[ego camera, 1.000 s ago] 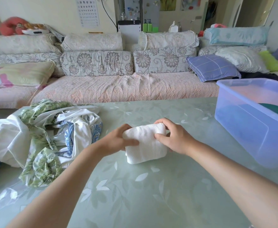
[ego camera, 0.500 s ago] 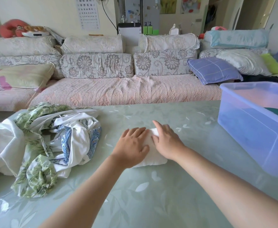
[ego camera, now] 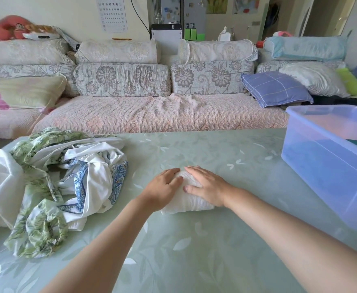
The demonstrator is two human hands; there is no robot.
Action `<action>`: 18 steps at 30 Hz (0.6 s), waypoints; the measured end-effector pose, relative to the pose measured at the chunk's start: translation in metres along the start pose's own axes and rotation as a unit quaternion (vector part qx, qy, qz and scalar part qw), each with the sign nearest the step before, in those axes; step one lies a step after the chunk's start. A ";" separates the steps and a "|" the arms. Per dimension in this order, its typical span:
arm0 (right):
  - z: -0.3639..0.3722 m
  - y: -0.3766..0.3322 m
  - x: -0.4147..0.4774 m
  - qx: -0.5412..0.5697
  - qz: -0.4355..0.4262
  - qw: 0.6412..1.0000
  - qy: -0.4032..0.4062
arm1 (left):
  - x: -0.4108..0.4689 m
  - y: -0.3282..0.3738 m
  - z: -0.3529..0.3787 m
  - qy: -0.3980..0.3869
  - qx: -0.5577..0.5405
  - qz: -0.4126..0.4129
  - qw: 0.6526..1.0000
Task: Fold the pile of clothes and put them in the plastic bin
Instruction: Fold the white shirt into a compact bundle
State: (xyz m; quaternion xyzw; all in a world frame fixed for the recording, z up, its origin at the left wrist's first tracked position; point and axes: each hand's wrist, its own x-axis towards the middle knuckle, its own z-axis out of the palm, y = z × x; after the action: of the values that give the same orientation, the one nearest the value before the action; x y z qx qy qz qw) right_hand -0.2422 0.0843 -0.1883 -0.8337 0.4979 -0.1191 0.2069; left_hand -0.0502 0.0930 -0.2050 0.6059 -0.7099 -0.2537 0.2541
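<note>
My left hand (ego camera: pixel 164 188) and right hand (ego camera: pixel 207 188), fingers flat, press the folded white cloth (ego camera: pixel 187 203) on the table (ego camera: pixel 194 250) to flatten it; pile (ego camera: pixel 52 187) left, bin (ego camera: pixel 329 166) right.

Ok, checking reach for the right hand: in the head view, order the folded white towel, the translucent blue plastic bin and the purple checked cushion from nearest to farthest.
1. Folded white towel, directly under the right hand.
2. Translucent blue plastic bin, on the table to the right.
3. Purple checked cushion, beyond on the sofa.
</note>
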 end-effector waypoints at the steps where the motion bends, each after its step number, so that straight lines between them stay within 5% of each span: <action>1: 0.001 0.001 -0.001 0.001 -0.009 1.000 0.003 | 0.000 0.000 -0.001 -0.004 0.002 -0.005 1.000; 6: 0.001 0.008 -0.011 -0.093 -0.080 0.992 -0.007 | 0.000 -0.003 -0.004 -0.011 -0.005 -0.012 1.000; 12: 0.001 -0.001 -0.014 -0.151 -0.054 0.987 -0.016 | 0.001 -0.001 -0.004 -0.026 -0.023 -0.022 0.999; 18: 0.011 -0.003 -0.011 -0.134 -0.001 0.986 0.095 | -0.010 0.012 -0.005 0.153 0.145 0.056 0.976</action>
State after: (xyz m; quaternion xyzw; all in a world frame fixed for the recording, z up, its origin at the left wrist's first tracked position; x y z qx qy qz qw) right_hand -0.2407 0.0979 -0.1969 -0.8395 0.5257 -0.1300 0.0452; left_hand -0.0539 0.1043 -0.1936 0.6273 -0.7246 -0.0375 0.2828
